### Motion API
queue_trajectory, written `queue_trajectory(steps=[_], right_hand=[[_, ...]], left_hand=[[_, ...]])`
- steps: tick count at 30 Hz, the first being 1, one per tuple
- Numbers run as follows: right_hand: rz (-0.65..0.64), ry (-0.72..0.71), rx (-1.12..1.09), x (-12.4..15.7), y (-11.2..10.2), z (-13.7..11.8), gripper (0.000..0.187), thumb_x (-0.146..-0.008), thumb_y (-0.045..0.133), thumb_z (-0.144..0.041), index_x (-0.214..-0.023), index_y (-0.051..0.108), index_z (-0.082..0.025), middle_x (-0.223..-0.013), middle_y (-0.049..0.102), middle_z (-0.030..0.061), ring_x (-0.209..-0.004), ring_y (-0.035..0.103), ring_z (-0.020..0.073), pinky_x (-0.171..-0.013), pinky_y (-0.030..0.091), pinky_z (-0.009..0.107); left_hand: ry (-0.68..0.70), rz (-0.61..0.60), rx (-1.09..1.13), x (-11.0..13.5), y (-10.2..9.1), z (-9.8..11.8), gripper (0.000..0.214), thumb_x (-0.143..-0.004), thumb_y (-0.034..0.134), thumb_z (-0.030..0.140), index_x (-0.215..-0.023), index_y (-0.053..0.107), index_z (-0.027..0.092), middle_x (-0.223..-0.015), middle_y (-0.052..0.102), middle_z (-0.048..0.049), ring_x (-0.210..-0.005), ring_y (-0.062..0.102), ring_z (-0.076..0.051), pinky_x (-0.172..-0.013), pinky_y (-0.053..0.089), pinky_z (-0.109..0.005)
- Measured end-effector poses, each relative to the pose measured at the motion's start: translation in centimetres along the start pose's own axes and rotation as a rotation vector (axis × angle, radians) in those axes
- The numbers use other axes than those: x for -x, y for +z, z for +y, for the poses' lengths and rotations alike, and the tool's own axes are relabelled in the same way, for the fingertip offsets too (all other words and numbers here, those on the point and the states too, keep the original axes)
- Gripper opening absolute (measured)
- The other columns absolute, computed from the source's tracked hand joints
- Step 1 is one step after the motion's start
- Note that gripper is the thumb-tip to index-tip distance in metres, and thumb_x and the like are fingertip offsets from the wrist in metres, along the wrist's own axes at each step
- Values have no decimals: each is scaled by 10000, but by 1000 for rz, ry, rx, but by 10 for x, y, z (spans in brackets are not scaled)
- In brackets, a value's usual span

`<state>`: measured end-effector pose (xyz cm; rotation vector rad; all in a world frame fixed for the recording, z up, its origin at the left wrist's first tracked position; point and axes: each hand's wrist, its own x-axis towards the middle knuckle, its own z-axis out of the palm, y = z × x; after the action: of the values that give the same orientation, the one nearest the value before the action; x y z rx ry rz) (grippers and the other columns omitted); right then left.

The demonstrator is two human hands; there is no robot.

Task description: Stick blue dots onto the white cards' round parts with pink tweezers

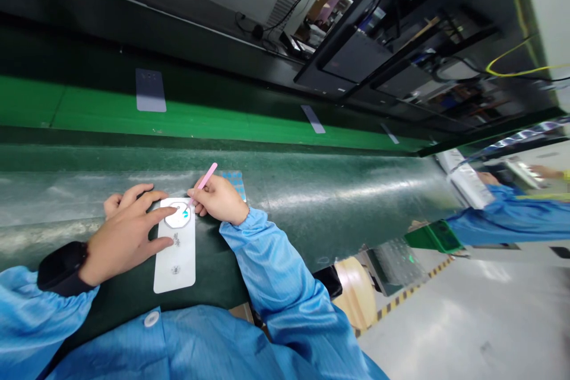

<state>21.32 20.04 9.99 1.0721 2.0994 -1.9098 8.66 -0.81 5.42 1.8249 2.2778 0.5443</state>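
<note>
A white phone back panel (176, 255) lies flat on the dark green bench in front of me. Near its top is an octagonal ring, with a small teal sticker (186, 213) inside it. My left hand (129, 231) rests across the panel's left side, fingers spread, the index fingertip touching the ring area. Pinched in my right hand (220, 199) is a pair of pink tweezers (207, 176), slanting down to the right part of the ring, where their tip meets the teal sticker. Partly behind my right hand lies a sheet of blue stickers (239, 183).
Beyond the bench runs a green conveyor belt (222, 117) carrying several panels, including one at the left (151, 98) and another further right (313, 119). At the far right, a co-worker's blue sleeve (512, 214) is beside a green bin (439, 236). A round stool (355, 291) stands below the bench.
</note>
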Motion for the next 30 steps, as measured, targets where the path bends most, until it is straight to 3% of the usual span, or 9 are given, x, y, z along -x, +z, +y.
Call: queue_trajectory(steps=[8,21,30], right_hand=[[4,18,-15,2,2,-7,298,-1031,746,-70,-780,616,-165,-596,640,-35,-502,620,106,-477,505,177],[-29,-29,-30,-2,2,-1,259,-1023,761,-102,-813,628,-175,-599,659,-23,-528,656,130,-523,545,194],[-14,-53,5,-1,3,-1,263,-1022,771,-91,-818,628,-175,-602,659,-33,-517,645,113,-522,534,180]], left_hand=[[39,11,-33,0,-1,10,387,-893,688,462,-1239,854,416,-1358,777,-152,-1388,584,-501,-989,473,-686],[67,24,-107,1,1,19,403,-908,601,391,-1219,854,423,-1359,786,-136,-1319,608,-460,-904,435,-612],[126,24,-152,-2,-2,24,457,-908,556,339,-1259,849,342,-1295,785,-189,-1220,650,-462,-856,423,-568]])
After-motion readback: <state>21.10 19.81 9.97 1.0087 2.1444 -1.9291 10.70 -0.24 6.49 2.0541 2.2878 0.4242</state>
